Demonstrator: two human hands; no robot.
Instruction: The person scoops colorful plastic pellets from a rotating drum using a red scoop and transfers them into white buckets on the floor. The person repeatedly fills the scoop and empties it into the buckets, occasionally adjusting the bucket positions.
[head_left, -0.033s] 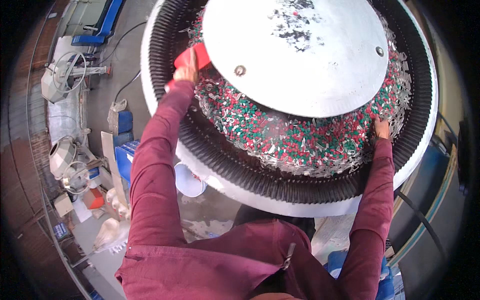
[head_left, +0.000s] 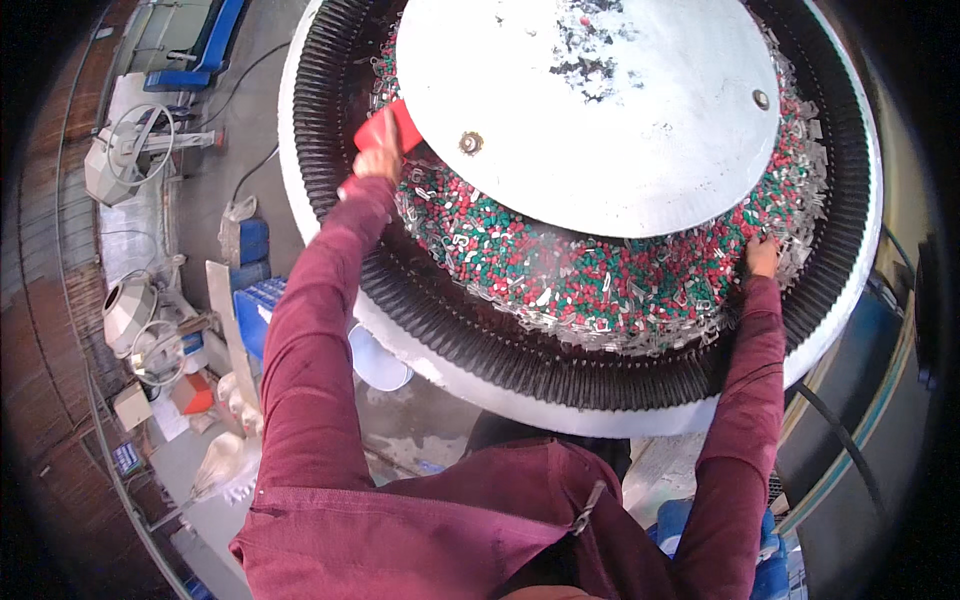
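Note:
In front of me stands a large round tub (head_left: 560, 405) with ribbed dark inner walls and a white rim. A ring of small red, green and white pieces (head_left: 600, 280) fills its channel, with many pale metal clip-like parts (head_left: 805, 170) mixed in. At the left of the channel, my left hand (head_left: 378, 163) is closed on a red plastic scoop-like tool (head_left: 406, 124), beside the white central cover (head_left: 590, 130). My right hand (head_left: 763, 257) reaches down into the pieces at the right side. Its fingertips are partly hidden among them.
A white bucket (head_left: 380, 362) stands on the floor below the tub's left rim. Farther left are a blue crate (head_left: 258, 310), grey machines with handwheels (head_left: 130, 318) and a cable. Blue containers (head_left: 675, 525) sit at the lower right, near a dark hose (head_left: 845, 440).
My left hand and the red tool have shifted slightly down and to the right. My right hand stays at nearly the same spot among the pieces.

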